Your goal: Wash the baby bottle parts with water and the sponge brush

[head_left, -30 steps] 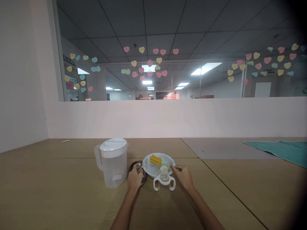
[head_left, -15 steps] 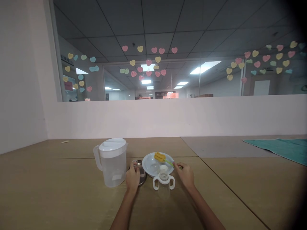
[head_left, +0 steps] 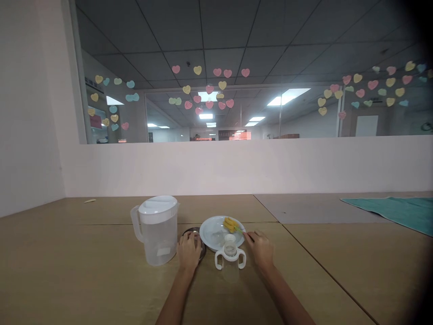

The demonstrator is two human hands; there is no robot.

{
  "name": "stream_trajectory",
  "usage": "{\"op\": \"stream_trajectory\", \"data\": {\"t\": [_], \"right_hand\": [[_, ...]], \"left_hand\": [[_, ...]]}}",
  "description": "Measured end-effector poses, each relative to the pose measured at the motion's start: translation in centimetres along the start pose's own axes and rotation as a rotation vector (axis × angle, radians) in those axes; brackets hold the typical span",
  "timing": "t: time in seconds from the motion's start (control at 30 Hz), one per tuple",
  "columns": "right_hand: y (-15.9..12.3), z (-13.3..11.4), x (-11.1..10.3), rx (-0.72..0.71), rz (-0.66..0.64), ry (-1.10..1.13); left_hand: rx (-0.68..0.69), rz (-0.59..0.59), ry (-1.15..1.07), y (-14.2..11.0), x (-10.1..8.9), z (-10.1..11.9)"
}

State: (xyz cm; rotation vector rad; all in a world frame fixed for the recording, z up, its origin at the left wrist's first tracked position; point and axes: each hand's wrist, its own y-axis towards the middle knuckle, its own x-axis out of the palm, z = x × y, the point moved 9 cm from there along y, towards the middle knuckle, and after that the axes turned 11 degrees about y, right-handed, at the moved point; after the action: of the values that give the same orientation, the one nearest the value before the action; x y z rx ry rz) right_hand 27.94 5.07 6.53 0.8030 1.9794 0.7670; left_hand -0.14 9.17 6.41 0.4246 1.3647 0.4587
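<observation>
- Since the earlier frame, the yellow head of the bottle brush point(head_left: 230, 224) has shifted right across the plate, closer to my right hand point(head_left: 260, 250); my view has also dipped slightly.
- My hands are well apart, with the white plate point(head_left: 211, 239) and the two-handled plastic cup point(head_left: 230, 258) between them.
- My right hand's fingertips point(head_left: 248, 235) are right at the end of the brush's thin green handle. I cannot tell from here whether they are pinching it or only touching it.
- My left hand point(head_left: 188, 253) is curled over a dark round steel dish point(head_left: 188, 231), covering most of it. I cannot tell whether it is gripping the dish.
- The brush lies on the plate's far right side, ahead of my right hand.
- The cup stands upright just ahead of and between my hands, against the plate's near edge.
- The plastic pitcher point(head_left: 158, 230), with its white lid on, stands just left of my left hand.
- All of this sits on the counter point(head_left: 101, 253); a teal towel point(head_left: 395, 212) lies far off to my right.
</observation>
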Motion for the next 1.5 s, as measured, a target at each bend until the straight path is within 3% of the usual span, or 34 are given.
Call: {"op": "stream_trajectory", "data": {"t": [0.17,0.27,0.4,0.53,0.7,1.1,1.3,1.5], "right_hand": [[-0.4,-1.8,1.0,-0.194,-0.122,-0.075],[-0.2,-2.3,1.3,-0.229,-0.194,-0.004],[0.1,-2.2,1.6,-0.177,-0.274,0.186],[0.2,-1.7,2.1,-0.075,-0.308,0.335],[0.2,-0.8,2.1,0.032,-0.287,0.351],[0.4,-0.1,1.8,0.121,-0.215,0.483],[0.7,0.0,1.7,0.144,-0.192,0.579],[0.8,0.4,1.5,0.167,-0.172,0.637]], "left_hand": [[0.066,0.036,-0.043,0.0,-0.3,0.8],[0.109,0.096,-0.082,-0.2,-0.9,1.3],[0.221,0.173,-0.157,-0.7,-1.7,2.5],[0.368,0.127,-0.205,-1.5,-1.4,4.3],[0.456,0.111,-0.250,-2.0,-1.1,5.3],[0.459,0.090,-0.241,-2.1,0.5,5.2],[0.233,0.018,-0.308,-1.2,2.4,4.3],[0.131,-0.019,-0.355,-0.6,2.6,4.3]]}}
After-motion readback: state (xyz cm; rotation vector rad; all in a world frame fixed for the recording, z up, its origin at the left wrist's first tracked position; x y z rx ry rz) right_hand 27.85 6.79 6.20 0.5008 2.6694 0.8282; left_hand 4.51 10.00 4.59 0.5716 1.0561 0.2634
